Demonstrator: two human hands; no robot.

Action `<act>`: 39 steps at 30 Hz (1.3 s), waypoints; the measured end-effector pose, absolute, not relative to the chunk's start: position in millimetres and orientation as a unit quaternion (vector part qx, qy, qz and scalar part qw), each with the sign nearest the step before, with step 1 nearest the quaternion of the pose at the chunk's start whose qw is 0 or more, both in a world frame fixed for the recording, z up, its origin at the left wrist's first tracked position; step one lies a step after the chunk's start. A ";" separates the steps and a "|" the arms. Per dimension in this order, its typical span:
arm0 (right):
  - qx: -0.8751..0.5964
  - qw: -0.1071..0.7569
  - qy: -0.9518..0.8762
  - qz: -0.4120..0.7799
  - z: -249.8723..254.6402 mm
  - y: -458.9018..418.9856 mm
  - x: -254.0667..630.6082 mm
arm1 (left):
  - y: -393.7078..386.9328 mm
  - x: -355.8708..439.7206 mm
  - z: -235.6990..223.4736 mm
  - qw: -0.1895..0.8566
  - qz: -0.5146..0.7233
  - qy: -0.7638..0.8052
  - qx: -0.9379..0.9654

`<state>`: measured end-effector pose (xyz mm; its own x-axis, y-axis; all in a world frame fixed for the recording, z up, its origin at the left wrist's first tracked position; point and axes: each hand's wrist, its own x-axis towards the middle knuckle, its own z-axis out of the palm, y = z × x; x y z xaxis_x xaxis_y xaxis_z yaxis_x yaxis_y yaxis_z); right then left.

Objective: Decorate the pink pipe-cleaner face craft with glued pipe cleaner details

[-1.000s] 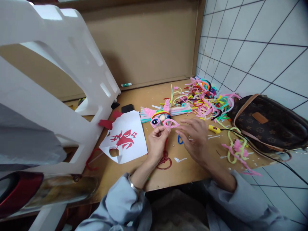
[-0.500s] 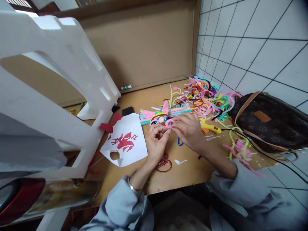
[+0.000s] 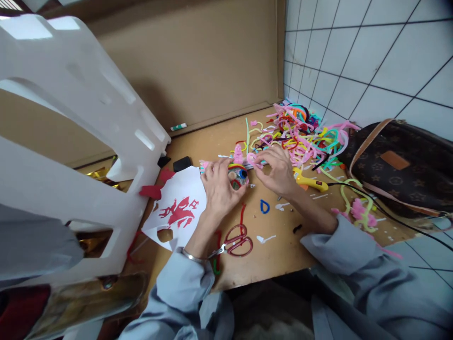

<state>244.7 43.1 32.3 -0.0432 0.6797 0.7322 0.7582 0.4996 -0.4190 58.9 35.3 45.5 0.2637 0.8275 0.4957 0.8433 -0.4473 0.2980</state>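
My left hand point(image 3: 220, 188) is closed round a small clear craft figure point(image 3: 238, 176) with a blue googly eye, a rainbow band and pink fuzzy ears; its fingers and palm cover the figure's left side. Just to the right, my right hand point(image 3: 278, 171) pinches a pink pipe cleaner point(image 3: 251, 158) bent into a loop, held up beside the figure and apart from it. Below them on the table lie red-handled scissors point(image 3: 238, 251), a red pipe cleaner point(image 3: 242, 215) and a blue pipe-cleaner loop point(image 3: 264, 207).
A tangled heap of coloured pipe cleaners point(image 3: 300, 137) lies at the back right. In front of it are a yellow glue gun point(image 3: 312, 181) with a black cord and a brown handbag point(image 3: 403, 165). White paper with red cutouts point(image 3: 193, 189) and a white plastic frame point(image 3: 116, 108) stand left.
My left hand has let go of the pink pipe cleaner and taken hold of the craft figure. My right hand has bent the pink loop smaller and moved it slightly up and away.
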 end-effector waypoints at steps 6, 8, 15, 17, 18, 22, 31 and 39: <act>-0.502 0.471 -0.725 -0.019 29.5 37.8 242.6 | 35.3 58.4 38.2 0.025 -0.278 -0.522 -0.806; -0.497 0.461 -0.735 -0.012 28.0 38.1 241.1 | 36.9 58.2 35.8 0.023 -0.271 -0.524 -0.807; -0.483 0.428 -0.764 0.001 20.8 40.0 236.4 | 40.1 55.3 31.5 0.003 -0.279 -0.529 -0.801; -0.475 0.419 -0.774 0.002 19.5 38.6 233.9 | 40.3 53.7 29.8 -0.003 -0.288 -0.528 -0.799; -0.473 0.412 -0.779 0.004 19.0 37.8 232.4 | 40.4 52.9 28.7 -0.006 -0.294 -0.527 -0.798; -0.468 0.399 -0.788 0.000 17.3 35.2 226.2 | 39.9 50.3 25.2 -0.012 -0.311 -0.519 -0.796; -0.474 0.390 -0.789 -0.006 15.3 35.6 214.4 | 39.6 46.3 25.0 -0.024 -0.317 -0.516 -0.796; -0.478 0.382 -0.791 -0.008 15.6 35.6 211.9 | 40.8 44.6 22.8 -0.018 -0.319 -0.506 -0.801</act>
